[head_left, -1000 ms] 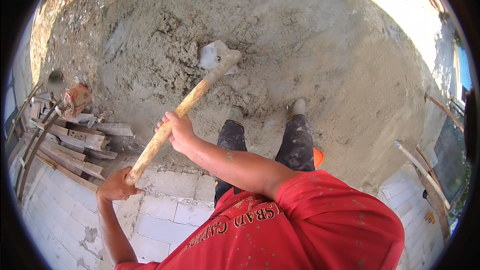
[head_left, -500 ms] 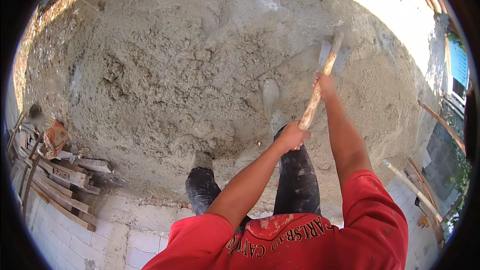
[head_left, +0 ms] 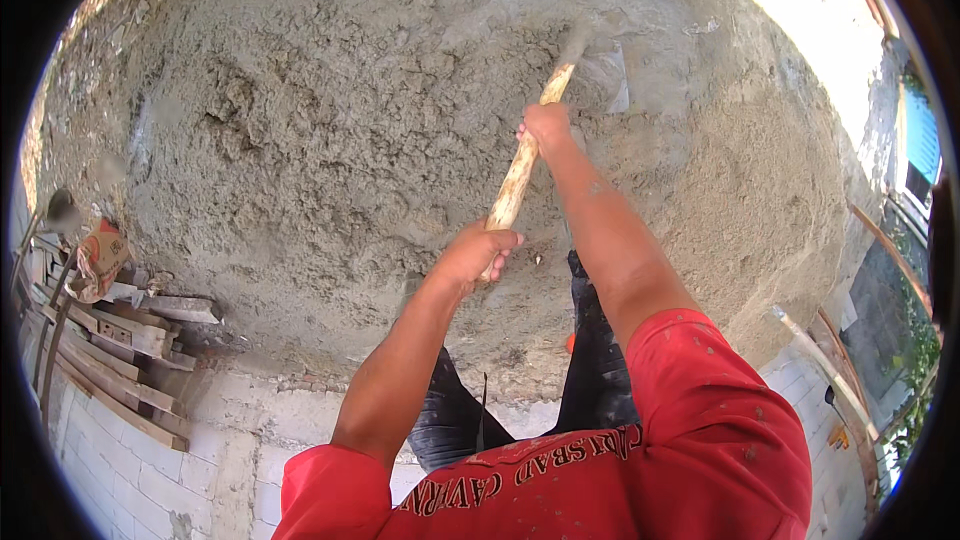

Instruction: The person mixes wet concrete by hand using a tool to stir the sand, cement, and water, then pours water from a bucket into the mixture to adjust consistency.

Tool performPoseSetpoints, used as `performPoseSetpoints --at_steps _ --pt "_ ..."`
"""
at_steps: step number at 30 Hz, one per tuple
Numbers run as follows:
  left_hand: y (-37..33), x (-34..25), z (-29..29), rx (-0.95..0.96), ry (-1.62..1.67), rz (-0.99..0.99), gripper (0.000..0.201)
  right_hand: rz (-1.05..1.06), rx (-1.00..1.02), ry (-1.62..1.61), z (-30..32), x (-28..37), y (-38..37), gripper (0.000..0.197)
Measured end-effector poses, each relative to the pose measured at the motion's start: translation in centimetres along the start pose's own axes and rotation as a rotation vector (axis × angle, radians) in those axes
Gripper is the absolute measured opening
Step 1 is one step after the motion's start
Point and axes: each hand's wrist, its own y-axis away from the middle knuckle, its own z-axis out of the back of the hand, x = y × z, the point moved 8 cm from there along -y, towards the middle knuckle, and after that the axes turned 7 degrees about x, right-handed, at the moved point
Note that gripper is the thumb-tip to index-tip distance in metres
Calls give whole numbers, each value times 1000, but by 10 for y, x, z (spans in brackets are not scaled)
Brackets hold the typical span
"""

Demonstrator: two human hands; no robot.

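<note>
Both my hands are closed round the pale wooden handle of a hoe (head_left: 517, 178). My left hand (head_left: 475, 253) grips the end nearer my body, and my right hand (head_left: 547, 126) holds it farther up. The grey, flat metal blade (head_left: 612, 78) is at the far end of the handle, resting on or partly in the wet surface. Under and around it spreads wet grey mortar (head_left: 330, 160), lumpy to the left and smoother towards the right. My legs in dark trousers (head_left: 597, 370) stand at its near side; my forearms partly hide my feet.
Stacked wooden boards (head_left: 125, 360) and a crumpled paper sack (head_left: 102, 258) lie at the left. A pale block wall (head_left: 230, 460) runs along the near side. Poles (head_left: 825, 370) lean at the right. Bright sunlight falls on the far right ground (head_left: 760, 0).
Both hands and the hoe have moved left, the blade sliding from the right towards the middle of the mortar. My right foot, earlier forward in the mortar, has drawn back.
</note>
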Motion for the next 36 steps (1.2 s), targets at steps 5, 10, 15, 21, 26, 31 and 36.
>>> performPoseSetpoints --at_steps 5,10,15,21,26,31,36 --pt "161 21 85 -129 -1 -15 22 -109 172 -143 -149 -34 124 21" --pt "360 46 128 -304 -5 -21 22 -136 303 -238 -254 -39 299 39" --pt "563 57 100 -703 -484 210 26 -403 632 -633 -309 -36 519 23" --pt "504 81 74 -737 -927 255 36 -356 694 -783 -201 -49 498 20" --pt "177 112 -32 -126 -425 -112 37 -54 306 -418 13 -37 240 12" --pt "-42 80 -183 296 197 -122 25 -69 -19 50 218 -28 21 20" --pt "-65 87 -106 272 153 -55 21 -94 -4 188 164 -61 -4 28"
